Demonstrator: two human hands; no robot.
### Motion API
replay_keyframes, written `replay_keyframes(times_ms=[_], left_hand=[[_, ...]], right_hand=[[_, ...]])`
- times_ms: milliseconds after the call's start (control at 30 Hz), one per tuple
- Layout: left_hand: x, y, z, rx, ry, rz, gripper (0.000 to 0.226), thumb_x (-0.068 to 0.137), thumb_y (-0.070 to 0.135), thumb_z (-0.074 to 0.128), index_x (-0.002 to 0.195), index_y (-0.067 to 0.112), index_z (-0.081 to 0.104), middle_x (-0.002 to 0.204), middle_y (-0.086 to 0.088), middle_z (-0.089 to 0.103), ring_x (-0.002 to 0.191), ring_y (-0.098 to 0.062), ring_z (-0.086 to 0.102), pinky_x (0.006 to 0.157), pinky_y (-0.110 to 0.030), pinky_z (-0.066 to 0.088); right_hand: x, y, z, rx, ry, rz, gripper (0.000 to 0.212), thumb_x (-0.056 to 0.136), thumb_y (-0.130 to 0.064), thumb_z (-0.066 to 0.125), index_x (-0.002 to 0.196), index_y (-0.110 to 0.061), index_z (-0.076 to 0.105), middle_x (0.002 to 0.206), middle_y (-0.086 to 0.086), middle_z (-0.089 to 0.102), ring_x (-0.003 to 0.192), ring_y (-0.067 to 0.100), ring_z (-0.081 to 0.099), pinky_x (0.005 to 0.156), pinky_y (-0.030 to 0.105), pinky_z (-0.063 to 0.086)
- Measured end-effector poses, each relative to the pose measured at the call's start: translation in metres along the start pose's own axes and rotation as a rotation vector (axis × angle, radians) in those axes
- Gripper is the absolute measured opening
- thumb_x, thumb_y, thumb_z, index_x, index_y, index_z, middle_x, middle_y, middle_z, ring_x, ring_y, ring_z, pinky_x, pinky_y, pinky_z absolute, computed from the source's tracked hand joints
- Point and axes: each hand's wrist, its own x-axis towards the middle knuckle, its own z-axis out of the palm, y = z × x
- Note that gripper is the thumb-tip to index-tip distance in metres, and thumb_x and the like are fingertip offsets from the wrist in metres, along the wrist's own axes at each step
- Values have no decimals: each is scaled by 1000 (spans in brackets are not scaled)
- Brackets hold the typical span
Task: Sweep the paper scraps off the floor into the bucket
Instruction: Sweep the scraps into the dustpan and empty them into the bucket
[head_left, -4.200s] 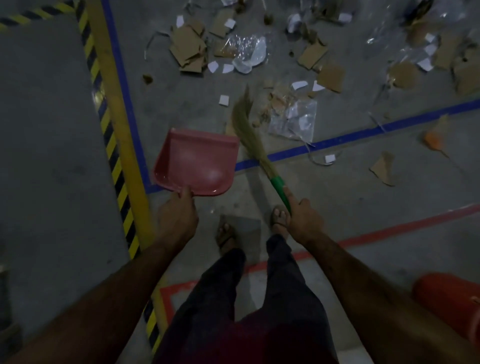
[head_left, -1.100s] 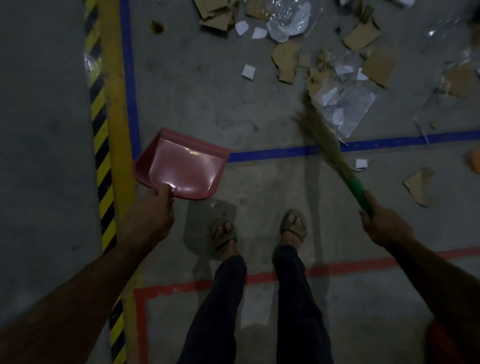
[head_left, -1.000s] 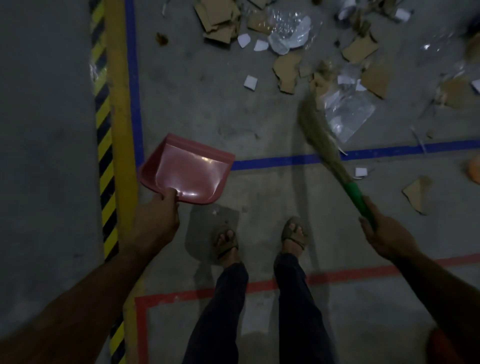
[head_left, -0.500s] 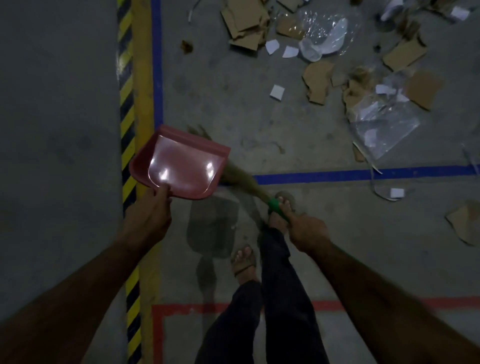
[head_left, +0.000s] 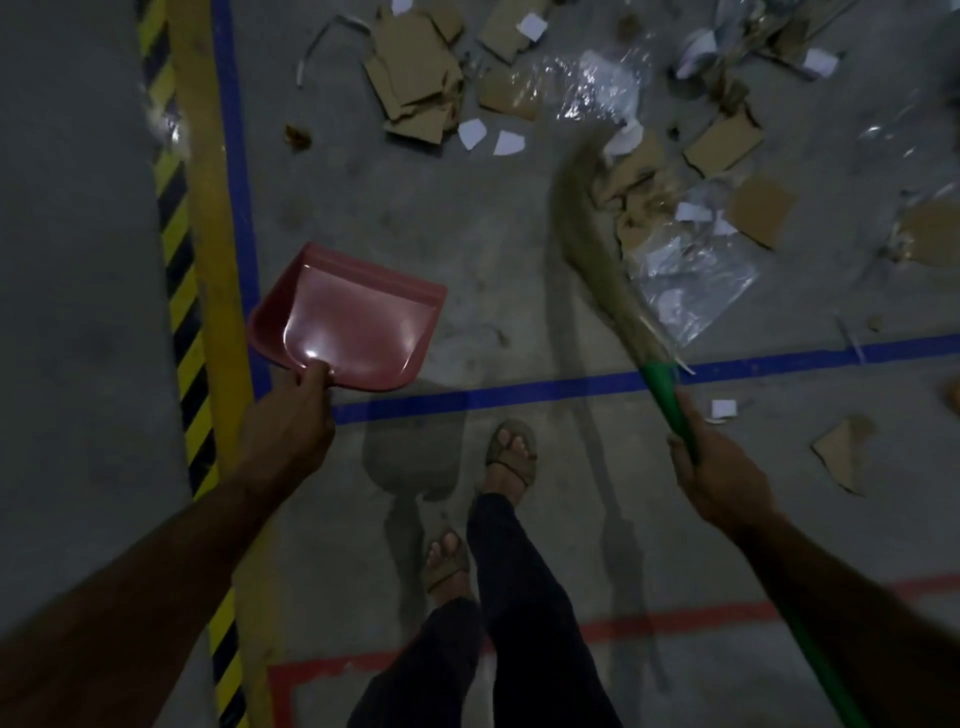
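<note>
My left hand grips the handle of a pink dustpan, held above the floor with nothing in it. My right hand grips the green handle of a grass broom. The broom's blurred bristles reach up to the left edge of the scrap pile. Cardboard pieces, small white paper scraps and clear plastic sheets lie scattered on the grey floor ahead. The bucket is not in view.
A blue tape line crosses the floor below the scraps. A yellow-and-black hazard stripe runs along the left. A red tape line lies behind my sandalled feet. One cardboard piece and a white scrap lie right of my right hand.
The broom has swung from beside the dustpan out to the right and up to the scrap pile. My right hand moved right. The dustpan stays in my left hand.
</note>
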Motion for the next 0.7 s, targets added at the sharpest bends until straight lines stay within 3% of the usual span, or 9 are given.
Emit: replay_keyframes(times_ms=[100,233,333,433,533,700], left_hand=[[18,10,-21,2,9,-8,19,101,24,46,117,15,44,97,-20,52,66,-40,56,52,-40,41],[35,21,-44,42,19,2,17,101,23,46,114,14,45,91,-20,53,63,-40,55,50,-37,33],[48,28,-52,60,4,30,21,101,24,47,119,15,45,91,-21,53,62,-41,56,50,-37,34],[61,32,-51,39,-3,48,19,101,25,46,119,17,44,93,-19,54,66,-39,57,53,-38,38],[69,36,-50,12,-9,63,16,101,26,45,116,19,43,94,-15,53,69,-36,55,55,-39,42],[77,31,-50,-32,-91,35,27,96,26,51,119,13,45,99,-19,50,71,-39,56,55,-37,38]], right_hand=[[-27,-10,14,19,-72,-33,64,101,-49,39,156,-46,7,96,6,63,80,25,62,70,38,52],[-30,-34,33,-186,-289,-89,63,102,-53,31,145,-55,-15,103,7,60,82,26,62,70,35,50],[-5,-41,31,-321,-381,-63,61,104,-49,30,153,-50,-6,108,9,59,80,24,59,68,34,46],[26,-30,13,-282,-329,59,59,105,-45,30,155,-45,-1,103,9,61,73,19,52,65,34,45],[45,-8,-10,-135,-221,168,60,104,-41,35,155,-43,2,85,6,60,69,18,58,66,39,54],[26,-6,-34,40,48,142,66,101,-50,33,156,-40,-1,74,2,51,59,16,51,57,37,48]])
